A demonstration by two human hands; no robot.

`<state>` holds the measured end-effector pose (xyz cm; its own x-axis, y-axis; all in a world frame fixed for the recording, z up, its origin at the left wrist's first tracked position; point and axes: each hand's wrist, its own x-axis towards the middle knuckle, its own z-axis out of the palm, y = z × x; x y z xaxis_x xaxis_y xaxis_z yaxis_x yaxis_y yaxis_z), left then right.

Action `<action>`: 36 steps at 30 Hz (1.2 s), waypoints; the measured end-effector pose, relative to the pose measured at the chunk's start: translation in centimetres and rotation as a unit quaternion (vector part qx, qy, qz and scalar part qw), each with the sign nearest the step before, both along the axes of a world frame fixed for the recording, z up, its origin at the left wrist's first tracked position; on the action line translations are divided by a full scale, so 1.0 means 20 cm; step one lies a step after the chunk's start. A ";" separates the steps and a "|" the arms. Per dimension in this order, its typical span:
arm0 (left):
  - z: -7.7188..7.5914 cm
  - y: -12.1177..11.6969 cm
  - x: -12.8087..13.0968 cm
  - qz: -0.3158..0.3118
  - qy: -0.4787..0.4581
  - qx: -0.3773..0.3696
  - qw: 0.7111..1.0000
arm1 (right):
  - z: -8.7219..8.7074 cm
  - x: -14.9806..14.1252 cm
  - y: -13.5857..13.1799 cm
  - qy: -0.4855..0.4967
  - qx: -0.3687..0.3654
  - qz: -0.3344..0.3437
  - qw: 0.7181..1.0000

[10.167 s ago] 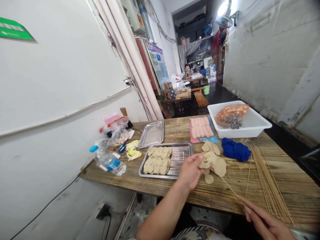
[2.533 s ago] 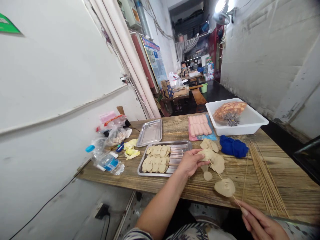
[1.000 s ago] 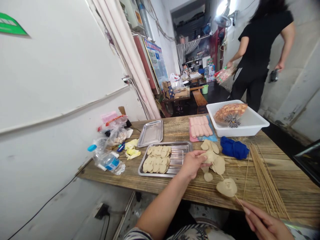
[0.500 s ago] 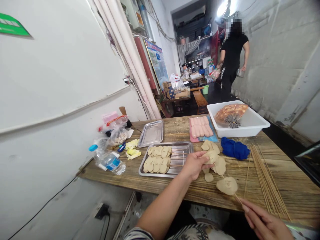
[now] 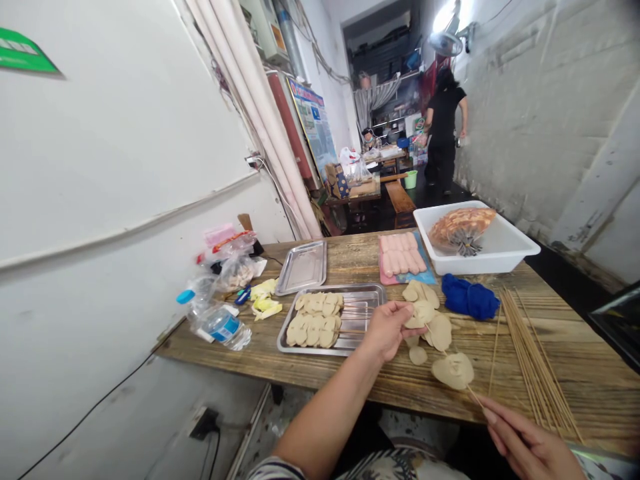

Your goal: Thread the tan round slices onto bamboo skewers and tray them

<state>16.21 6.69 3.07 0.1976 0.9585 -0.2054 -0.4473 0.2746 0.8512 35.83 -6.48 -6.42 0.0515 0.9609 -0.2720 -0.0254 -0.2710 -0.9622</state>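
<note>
My left hand pinches a tan round slice at the edge of a small pile of such slices on the wooden table. My right hand, low at the right, is closed on the near end of a thin bamboo skewer. One tan slice is threaded on that skewer, and its tip reaches toward the pile. A steel tray just left of my left hand holds filled skewers of tan slices.
Several loose bamboo skewers lie at the right, beside a blue cloth. Behind are pink sausages, a white tub with finished skewers and an empty steel tray. A water bottle and bags lie left. A person in black stands far back.
The person in black has walked away down the corridor. My left hand has closed its pinch on a slice at the pile. The skewer with its one slice has barely moved.
</note>
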 end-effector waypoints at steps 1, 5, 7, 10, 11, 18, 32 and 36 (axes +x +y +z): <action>0.00 0.00 0.00 -0.003 0.002 0.001 1.000 | 0.01 0.00 0.00 0.000 0.000 -0.004 1.000; 0.00 0.01 0.00 -0.019 0.000 0.003 1.000 | 0.04 -0.01 0.00 -0.004 -0.002 -0.007 1.000; 0.00 0.00 0.00 -0.023 -0.001 0.000 1.000 | 0.05 -0.02 0.01 -0.011 -0.001 -0.004 1.000; 0.00 0.00 0.00 -0.025 0.001 -0.004 1.000 | 0.06 -0.02 0.01 -0.024 0.004 0.004 1.000; 0.00 0.00 0.00 -0.026 0.002 -0.004 1.000 | 0.06 -0.02 0.01 -0.025 0.003 0.004 1.000; -0.02 -0.02 0.03 -0.042 -0.002 -0.008 0.999 | 0.03 -0.03 0.04 -0.016 0.003 0.014 1.000; -0.05 -0.06 0.10 -0.045 -0.008 -0.038 0.998 | 0.14 -0.08 0.10 -0.047 0.056 -0.007 0.997; -0.06 -0.08 0.09 -0.074 -0.026 -0.049 0.996 | 0.16 -0.09 0.11 -0.030 0.056 -0.025 0.998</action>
<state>17.96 5.14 1.95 0.3483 0.8937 -0.2827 -0.4392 0.4220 0.7931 33.95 -4.33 -3.22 0.1131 0.9808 -0.1590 0.0214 -0.1624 -0.9865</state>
